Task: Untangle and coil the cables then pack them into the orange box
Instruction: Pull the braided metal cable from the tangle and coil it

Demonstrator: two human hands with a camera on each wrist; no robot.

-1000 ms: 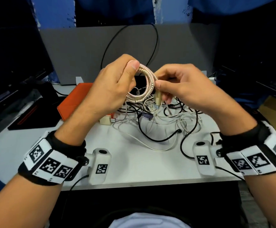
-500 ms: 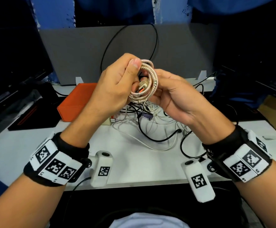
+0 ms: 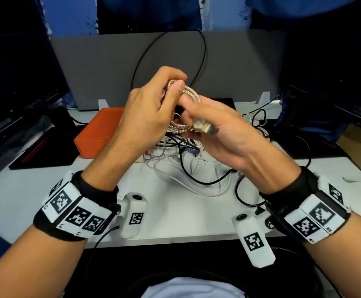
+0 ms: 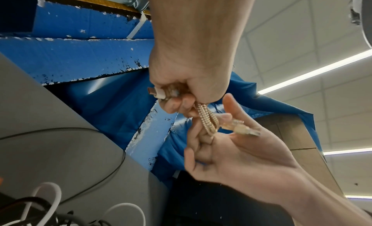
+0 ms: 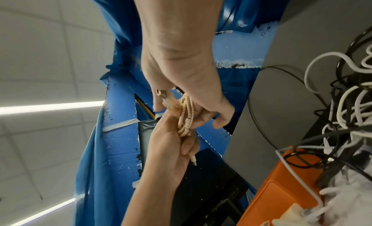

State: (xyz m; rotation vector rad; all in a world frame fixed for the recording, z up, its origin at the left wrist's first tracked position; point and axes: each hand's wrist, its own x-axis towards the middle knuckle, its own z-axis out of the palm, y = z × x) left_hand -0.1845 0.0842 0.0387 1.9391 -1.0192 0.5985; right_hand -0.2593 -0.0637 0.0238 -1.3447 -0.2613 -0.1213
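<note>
Rose-gold braided cable coil [image 3: 178, 128] is gripped in the left hand [image 3: 147, 117]; the right hand [image 3: 220, 134] pinches its USB plug [image 3: 205, 127] above the tangled cables [image 3: 196, 166].

The left hand [image 3: 145, 123] covers much of the coiled cable [image 3: 191, 94], and its far plug is motion-blurred. The orange box [image 3: 98, 136] sits partly behind that wrist, cut off in the right wrist view.

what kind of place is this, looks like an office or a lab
Probably an office or lab desk set up for recording: a white table with a grey partition behind it, a tangle of cables, dark monitors at the sides, and ceiling tiles with strip lights.
</note>
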